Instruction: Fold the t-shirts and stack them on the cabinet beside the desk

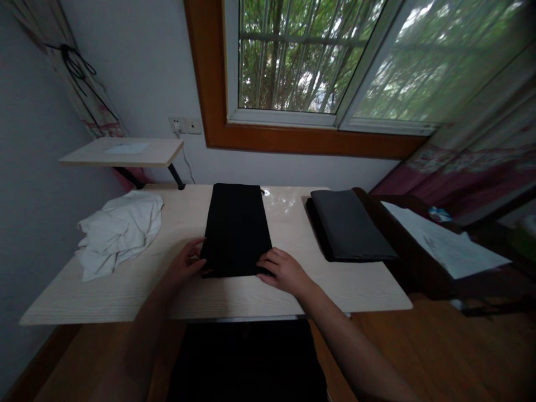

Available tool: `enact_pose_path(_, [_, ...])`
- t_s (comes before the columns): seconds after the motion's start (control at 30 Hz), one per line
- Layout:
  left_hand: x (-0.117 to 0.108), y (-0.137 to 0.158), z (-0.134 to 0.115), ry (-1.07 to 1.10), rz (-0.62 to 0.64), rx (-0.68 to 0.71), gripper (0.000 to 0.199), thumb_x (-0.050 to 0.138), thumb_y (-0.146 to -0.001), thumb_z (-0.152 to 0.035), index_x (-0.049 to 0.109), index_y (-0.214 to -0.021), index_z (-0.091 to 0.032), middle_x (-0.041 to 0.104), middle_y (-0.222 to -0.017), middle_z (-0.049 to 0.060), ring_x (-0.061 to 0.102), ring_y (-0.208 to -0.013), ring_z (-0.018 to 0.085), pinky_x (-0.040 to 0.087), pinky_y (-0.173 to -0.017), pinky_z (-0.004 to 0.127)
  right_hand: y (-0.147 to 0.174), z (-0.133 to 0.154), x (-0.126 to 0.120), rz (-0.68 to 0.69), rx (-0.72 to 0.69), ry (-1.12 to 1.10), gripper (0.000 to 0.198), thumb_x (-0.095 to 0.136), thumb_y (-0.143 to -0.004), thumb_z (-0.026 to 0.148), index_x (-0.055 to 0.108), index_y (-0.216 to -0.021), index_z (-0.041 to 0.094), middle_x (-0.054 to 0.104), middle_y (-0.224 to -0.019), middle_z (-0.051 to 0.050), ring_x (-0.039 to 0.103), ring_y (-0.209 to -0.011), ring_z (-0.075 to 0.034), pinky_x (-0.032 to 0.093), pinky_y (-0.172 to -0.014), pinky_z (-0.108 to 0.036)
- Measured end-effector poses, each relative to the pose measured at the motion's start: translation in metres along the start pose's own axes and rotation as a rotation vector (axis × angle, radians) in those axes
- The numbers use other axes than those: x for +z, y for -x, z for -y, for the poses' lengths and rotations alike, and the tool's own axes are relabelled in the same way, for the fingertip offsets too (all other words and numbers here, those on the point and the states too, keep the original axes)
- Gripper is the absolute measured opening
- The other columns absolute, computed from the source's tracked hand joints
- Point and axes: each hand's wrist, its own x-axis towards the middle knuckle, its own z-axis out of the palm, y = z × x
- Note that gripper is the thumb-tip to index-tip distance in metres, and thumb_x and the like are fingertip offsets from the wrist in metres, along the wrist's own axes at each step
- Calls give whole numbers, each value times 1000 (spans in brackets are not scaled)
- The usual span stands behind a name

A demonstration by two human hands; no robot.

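A flat black rectangular piece (237, 229) lies lengthwise on the desk, its short side facing me. It is too dark to tell whether it is folded cloth or a thin pouch. At its near left corner my left hand (184, 265) touches the side edge, fingers curved and spaced apart. My right hand (285, 271) has the near right corner between fingers on top and the thumb at the front edge. A small dark tab (262, 192) shows by the far right corner.
A crumpled white cloth (121, 231) lies at the desk's left, below a raised shelf (125, 152). To the right, flat dark grey and black pieces (352, 223) are stacked. Beyond the desk's right side is a white sheet (444, 240). A window (310, 61) is behind the desk.
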Motion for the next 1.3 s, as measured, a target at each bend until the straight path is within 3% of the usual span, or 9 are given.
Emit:
enact_pose_path(0.13, [-3, 3, 2, 40, -20, -17, 49, 73, -81, -37, 62, -127, -24, 62, -111, 3, 69, -85, 19, 62, -78, 39, 0, 1, -1, 13, -8, 10, 24, 69, -92, 34, 70, -113, 23, 70, -104, -8, 63, -97, -24, 56, -84, -40])
enact_pose_path(0.33, [-10, 2, 7, -57, -55, 34, 33, 70, -82, -38, 70, -111, -22, 68, -103, 5, 66, -95, 23, 55, -83, 35, 0, 3, -1, 0, -32, 31, 21, 66, -93, 28, 70, -112, 21, 71, -102, -8, 62, -95, -24, 56, -82, -39])
enact_pose_path(0.57, [-14, 1, 10, -152, -62, 75, 28, 65, -83, -34, 71, -108, -23, 71, -107, 5, 65, -104, 25, 50, -91, 38, 3, 2, -1, -30, -29, 51, 24, 62, -92, 20, 69, -114, 21, 69, -97, -8, 62, -92, -23, 56, -80, -38])
enact_pose_path(0.77, [-10, 3, 5, -266, -9, 94, 25, 60, -84, -31, 72, -105, -23, 71, -98, 4, 66, -92, 23, 52, -80, 35, 7, 0, -1, -24, 58, 104, 18, 58, -92, 17, 68, -107, 21, 67, -91, -8, 62, -87, -23, 55, -75, -36])
enact_pose_path(0.97, [-1, 4, 1, -472, 55, 109, 20, 54, -80, -25, 71, -90, -20, 63, -68, -1, 60, -66, 17, 44, -62, 28, 10, -1, -4, -116, 133, 131, 19, 57, -86, 12, 65, -102, 20, 65, -93, -8, 61, -87, -22, 53, -74, -34])
enact_pose_path(1.3, [5, 7, 9, -826, 49, 343, 15, 53, -77, -19, 67, -71, -21, 67, -76, 3, 62, -78, 21, 45, -78, 34, 23, -1, -6, -55, 99, 111, 20, 56, -81, 7, 61, -95, 21, 59, -94, -8, 56, -89, -23, 52, -76, -35])
